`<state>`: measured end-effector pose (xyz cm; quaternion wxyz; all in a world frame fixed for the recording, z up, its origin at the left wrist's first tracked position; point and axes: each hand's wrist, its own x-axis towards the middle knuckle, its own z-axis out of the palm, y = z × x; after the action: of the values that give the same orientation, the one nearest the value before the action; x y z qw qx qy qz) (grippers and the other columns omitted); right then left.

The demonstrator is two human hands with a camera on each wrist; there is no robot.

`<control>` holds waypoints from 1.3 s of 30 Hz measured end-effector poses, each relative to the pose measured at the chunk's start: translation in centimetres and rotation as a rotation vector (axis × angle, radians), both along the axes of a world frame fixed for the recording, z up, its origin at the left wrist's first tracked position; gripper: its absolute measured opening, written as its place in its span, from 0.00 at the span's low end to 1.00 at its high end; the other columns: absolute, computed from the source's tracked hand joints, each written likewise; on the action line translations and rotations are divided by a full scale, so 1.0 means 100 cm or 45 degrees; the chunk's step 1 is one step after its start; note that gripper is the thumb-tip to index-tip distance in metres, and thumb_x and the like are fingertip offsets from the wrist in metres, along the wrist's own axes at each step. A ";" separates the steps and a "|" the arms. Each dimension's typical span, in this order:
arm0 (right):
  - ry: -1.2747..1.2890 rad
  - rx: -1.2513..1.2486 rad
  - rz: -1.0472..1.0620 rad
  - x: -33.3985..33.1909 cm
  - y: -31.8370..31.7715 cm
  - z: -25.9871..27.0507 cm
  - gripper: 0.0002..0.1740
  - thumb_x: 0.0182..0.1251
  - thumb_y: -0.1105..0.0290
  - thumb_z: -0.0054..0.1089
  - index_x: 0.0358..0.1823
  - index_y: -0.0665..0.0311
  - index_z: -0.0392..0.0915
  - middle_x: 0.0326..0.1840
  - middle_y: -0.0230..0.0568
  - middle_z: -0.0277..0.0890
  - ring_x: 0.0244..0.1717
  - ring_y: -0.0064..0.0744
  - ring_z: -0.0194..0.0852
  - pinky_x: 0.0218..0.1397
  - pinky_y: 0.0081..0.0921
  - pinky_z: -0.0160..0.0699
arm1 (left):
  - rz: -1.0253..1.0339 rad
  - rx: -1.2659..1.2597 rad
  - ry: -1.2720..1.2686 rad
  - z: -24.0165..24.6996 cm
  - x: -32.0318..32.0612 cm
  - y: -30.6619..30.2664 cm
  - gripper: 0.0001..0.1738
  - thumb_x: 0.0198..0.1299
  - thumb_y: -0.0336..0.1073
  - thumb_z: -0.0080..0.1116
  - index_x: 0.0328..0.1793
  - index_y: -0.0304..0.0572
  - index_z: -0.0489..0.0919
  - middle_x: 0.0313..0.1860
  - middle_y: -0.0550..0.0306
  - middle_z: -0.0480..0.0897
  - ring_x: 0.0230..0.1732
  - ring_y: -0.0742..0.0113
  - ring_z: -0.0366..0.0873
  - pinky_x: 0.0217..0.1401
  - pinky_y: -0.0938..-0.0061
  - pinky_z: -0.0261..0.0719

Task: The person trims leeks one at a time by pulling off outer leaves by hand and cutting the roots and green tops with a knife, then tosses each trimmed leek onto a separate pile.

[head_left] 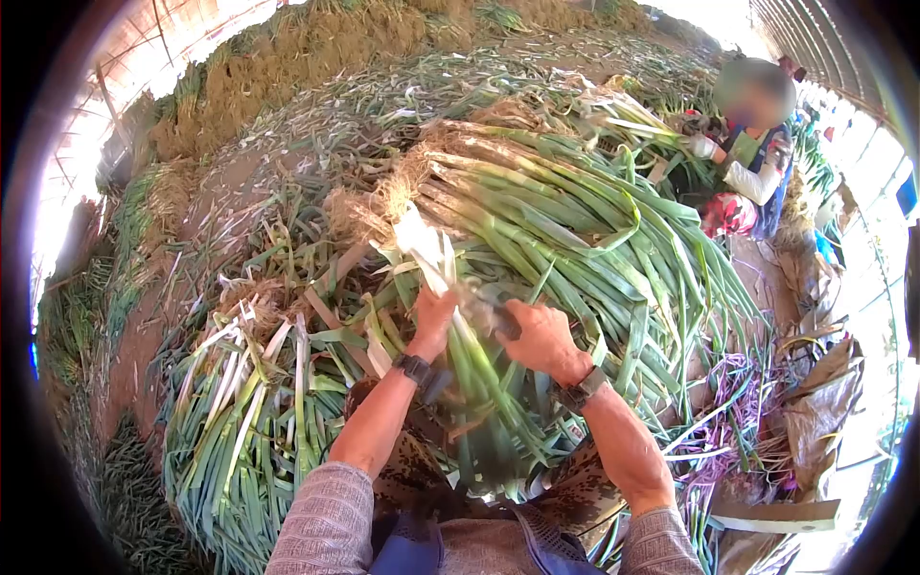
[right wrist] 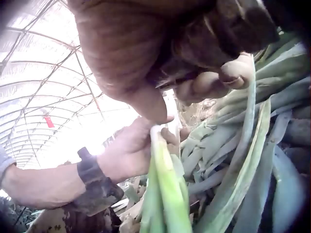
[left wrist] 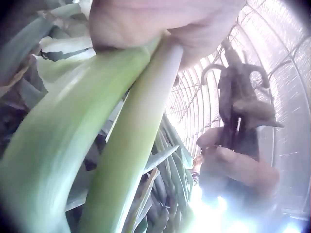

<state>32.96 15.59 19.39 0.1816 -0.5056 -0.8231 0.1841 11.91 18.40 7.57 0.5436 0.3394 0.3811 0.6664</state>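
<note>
My left hand grips a few thick stalks, their white ends pointing away and green leaves hanging towards my lap. In the left wrist view, two stalks come out below the palm of that hand. Just right of them, my right hand has its fingers curled round a dark object, blurred in the head view; its kind I cannot tell. The right wrist view shows the right hand close above the pale top of a stalk, beside the left hand.
A large heap of long green stalks lies ahead and right, roots to the left. Another bundle lies at left. Purple strands and brown sheeting are at right. Another person sits at the upper right.
</note>
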 end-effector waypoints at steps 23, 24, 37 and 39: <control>0.280 -0.105 0.325 0.111 -0.058 -0.001 0.19 0.54 0.60 0.64 0.45 0.60 0.84 0.35 0.52 0.83 0.39 0.55 0.82 0.42 0.42 0.81 | 0.004 0.089 0.205 0.173 -0.062 -0.015 0.12 0.63 0.38 0.61 0.48 0.41 0.75 0.35 0.59 0.78 0.42 0.60 0.80 0.50 0.59 0.81; 0.185 -0.090 0.343 0.112 -0.061 0.001 0.18 0.54 0.60 0.64 0.45 0.60 0.84 0.35 0.52 0.83 0.38 0.55 0.82 0.43 0.42 0.81 | 0.173 0.006 0.325 0.131 -0.075 0.012 0.17 0.61 0.34 0.63 0.56 0.42 0.75 0.42 0.58 0.80 0.44 0.61 0.80 0.51 0.59 0.81; 0.252 0.266 0.345 0.122 -0.084 0.006 0.16 0.57 0.59 0.66 0.42 0.61 0.83 0.29 0.51 0.83 0.33 0.56 0.82 0.39 0.47 0.82 | 0.036 -0.103 -0.048 0.206 -0.066 -0.056 0.13 0.66 0.33 0.61 0.54 0.36 0.80 0.49 0.51 0.83 0.48 0.57 0.82 0.58 0.59 0.82; 0.229 0.322 0.359 0.120 -0.081 0.000 0.14 0.56 0.61 0.66 0.38 0.61 0.81 0.23 0.52 0.79 0.28 0.58 0.80 0.33 0.48 0.79 | 0.141 -0.065 0.116 0.164 -0.075 -0.049 0.13 0.67 0.32 0.61 0.55 0.35 0.79 0.51 0.50 0.82 0.50 0.57 0.82 0.59 0.58 0.81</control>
<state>45.00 7.54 19.37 0.2888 -0.3402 -0.8827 0.1475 4.41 13.46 24.01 0.4965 0.3337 0.4405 0.6693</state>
